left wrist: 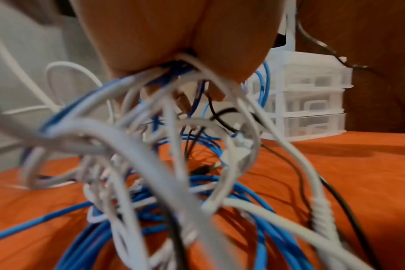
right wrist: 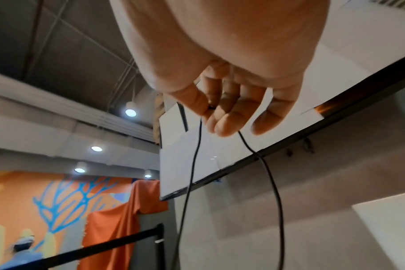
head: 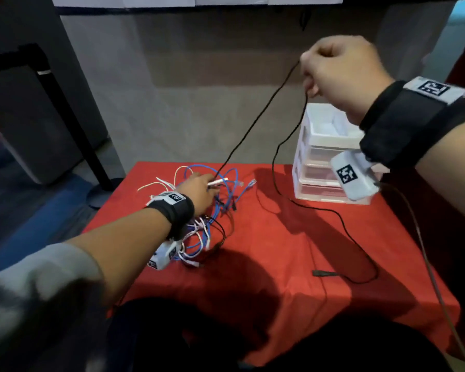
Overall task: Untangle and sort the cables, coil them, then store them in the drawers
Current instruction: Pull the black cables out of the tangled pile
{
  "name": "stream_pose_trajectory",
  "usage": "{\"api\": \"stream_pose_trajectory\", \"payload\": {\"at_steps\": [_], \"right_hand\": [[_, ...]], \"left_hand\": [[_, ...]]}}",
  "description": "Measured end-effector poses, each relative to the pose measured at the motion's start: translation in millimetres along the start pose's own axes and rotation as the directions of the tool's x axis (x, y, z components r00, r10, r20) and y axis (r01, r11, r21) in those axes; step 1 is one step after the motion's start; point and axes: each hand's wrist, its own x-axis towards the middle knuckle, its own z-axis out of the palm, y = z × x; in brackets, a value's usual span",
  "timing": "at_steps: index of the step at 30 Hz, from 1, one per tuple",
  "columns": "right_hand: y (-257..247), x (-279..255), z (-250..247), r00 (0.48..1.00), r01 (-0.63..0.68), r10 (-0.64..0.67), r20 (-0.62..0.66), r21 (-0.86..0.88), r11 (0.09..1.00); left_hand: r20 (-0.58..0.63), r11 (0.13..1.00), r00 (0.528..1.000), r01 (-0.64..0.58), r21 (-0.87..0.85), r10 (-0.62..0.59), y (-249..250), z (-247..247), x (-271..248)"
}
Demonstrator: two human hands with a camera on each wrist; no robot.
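Right hand (head: 341,73) raised, thumb and fingers pinching one black cable (head: 255,122), two strands hanging to red tablecloth (head: 293,251), left hand (head: 199,193) curled into one blue-and-white cable tangle (head: 212,210), one three-drawer plastic organizer (head: 320,162) behind.

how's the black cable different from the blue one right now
The black cable is lifted high, pinched by the right hand; the blue cable lies on the red cloth under the left hand. The black one is mostly free, one plug end lying alone on the cloth; the blue one is knotted up with white cables. The black one looks thinner. One black strand runs down into that tangle.
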Motion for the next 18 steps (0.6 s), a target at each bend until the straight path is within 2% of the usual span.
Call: {"api": "stream_pose_trajectory", "payload": {"at_steps": [4,8,11,13,18], "right_hand": [[26,1,-15,0.992,-0.065,0.063,-0.106,-0.021,0.998],[47,-4,-16,0.984,-0.165,0.161,-0.074,-0.044,0.985],[60,-11,-16,0.982,-0.188,0.185,-0.044,-0.097,0.977],[65,-13,-13,0.979,-0.204,0.201,-0.040,-0.099,0.974],[66,-17,-3,0.977,-0.213,0.214,-0.002,-0.110,0.971]], "left_hand": [[-0.081,0.998,0.995,-0.055,-0.039,0.051,-1,-15,6],[-0.112,0.982,0.981,-0.167,-0.089,0.157,-4,-21,2],[-0.063,0.972,0.988,-0.152,-0.178,0.143,-2,-31,4],[-0.023,0.982,0.992,-0.126,-0.140,0.124,-3,-36,3],[0.165,0.988,0.977,-0.124,-0.089,0.138,-2,-41,0]]}}
